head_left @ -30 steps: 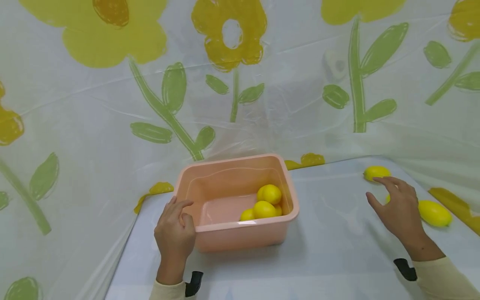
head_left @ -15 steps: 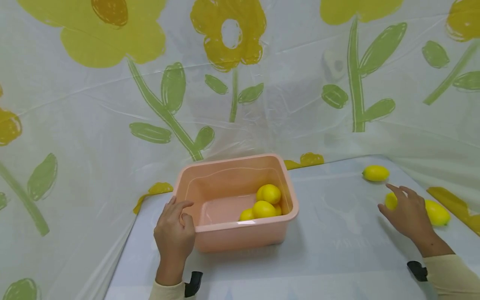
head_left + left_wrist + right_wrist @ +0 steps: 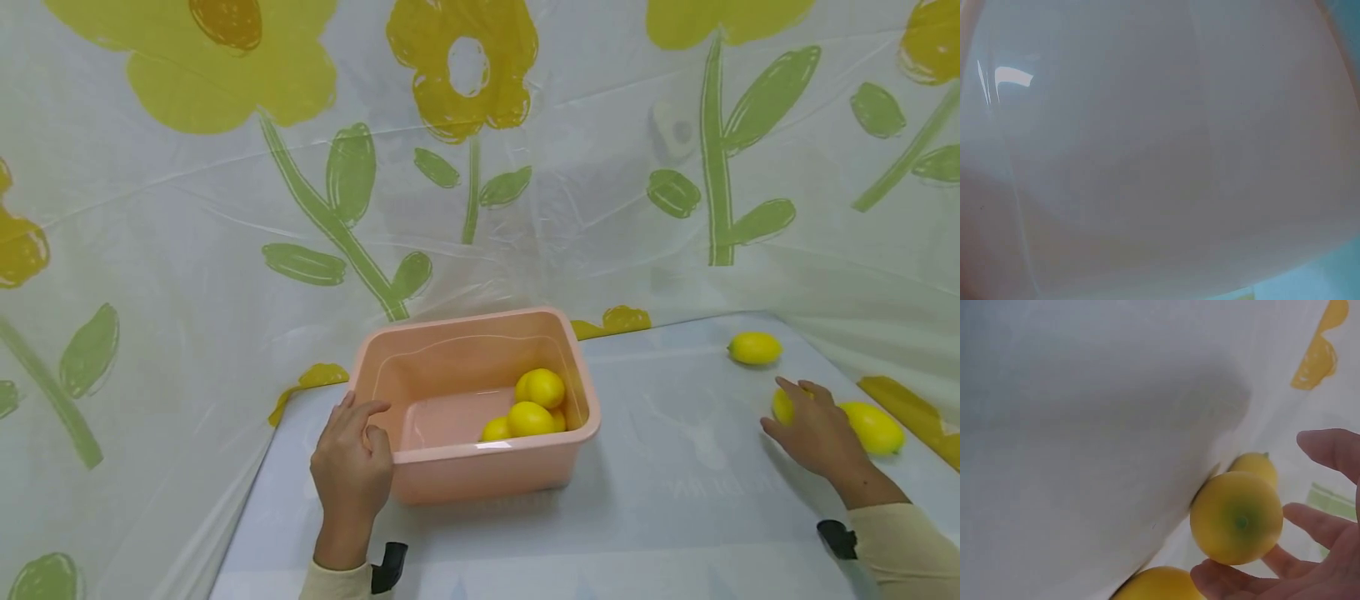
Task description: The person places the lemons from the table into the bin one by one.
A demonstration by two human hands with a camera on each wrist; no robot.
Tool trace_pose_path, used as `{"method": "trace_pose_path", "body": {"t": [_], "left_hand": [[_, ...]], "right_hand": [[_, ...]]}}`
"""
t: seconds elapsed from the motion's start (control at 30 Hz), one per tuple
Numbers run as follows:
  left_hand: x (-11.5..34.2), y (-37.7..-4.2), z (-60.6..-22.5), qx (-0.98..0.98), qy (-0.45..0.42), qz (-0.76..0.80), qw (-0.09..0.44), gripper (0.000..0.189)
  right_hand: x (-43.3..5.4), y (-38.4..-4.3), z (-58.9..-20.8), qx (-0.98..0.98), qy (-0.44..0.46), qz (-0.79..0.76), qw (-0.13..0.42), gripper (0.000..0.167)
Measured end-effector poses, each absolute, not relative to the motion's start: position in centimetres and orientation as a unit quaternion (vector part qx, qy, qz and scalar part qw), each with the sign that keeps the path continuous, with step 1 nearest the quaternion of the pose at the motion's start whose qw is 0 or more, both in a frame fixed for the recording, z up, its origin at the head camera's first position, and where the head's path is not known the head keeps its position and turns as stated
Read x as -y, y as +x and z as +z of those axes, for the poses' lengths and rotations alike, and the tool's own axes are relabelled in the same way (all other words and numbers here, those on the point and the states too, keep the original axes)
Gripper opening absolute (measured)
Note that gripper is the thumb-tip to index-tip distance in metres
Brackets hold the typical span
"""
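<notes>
The left hand [image 3: 351,471] is gripping the tub [image 3: 487,481]. Right of it, the right hand [image 3: 821,440] is surrounding a lemon [image 3: 1236,515], fingers spread.

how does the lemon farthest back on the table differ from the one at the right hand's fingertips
The far lemon shows whole in the head view; the near lemon is partly hidden by the right hand. The far lemon lies apart from the hand, while the near lemon has fingers around it. Both are yellow.

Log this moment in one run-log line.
left hand: at left side of pink tub | right hand: at middle lemon on table, thumb clear | in tub: lemons at right end | table: two other lemons
</notes>
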State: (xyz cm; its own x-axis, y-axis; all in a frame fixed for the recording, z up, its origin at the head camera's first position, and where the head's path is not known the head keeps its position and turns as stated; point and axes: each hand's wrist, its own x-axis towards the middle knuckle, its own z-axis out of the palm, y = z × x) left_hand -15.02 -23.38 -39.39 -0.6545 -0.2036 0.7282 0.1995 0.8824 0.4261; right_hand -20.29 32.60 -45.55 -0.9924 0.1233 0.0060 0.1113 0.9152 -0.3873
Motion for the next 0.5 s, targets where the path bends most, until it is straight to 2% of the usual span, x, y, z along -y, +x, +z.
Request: {"method": "trace_pose_path", "body": {"t": [0.3, 0.5], "left_hand": [[23.4, -15.0, -39.4, 0.877, 0.004, -0.242, 0.416, 0.028], [23.5, -15.1, -39.4, 0.874, 0.000, -0.249, 0.417, 0.030]], "right_hand": [[-33.0, -21.2, -45.1, 0.982, -0.064, 0.175, -0.018, 0.064], [-33.2, -21.5, -45.1, 0.984, -0.057, 0.169, -0.025, 0.062]]}}
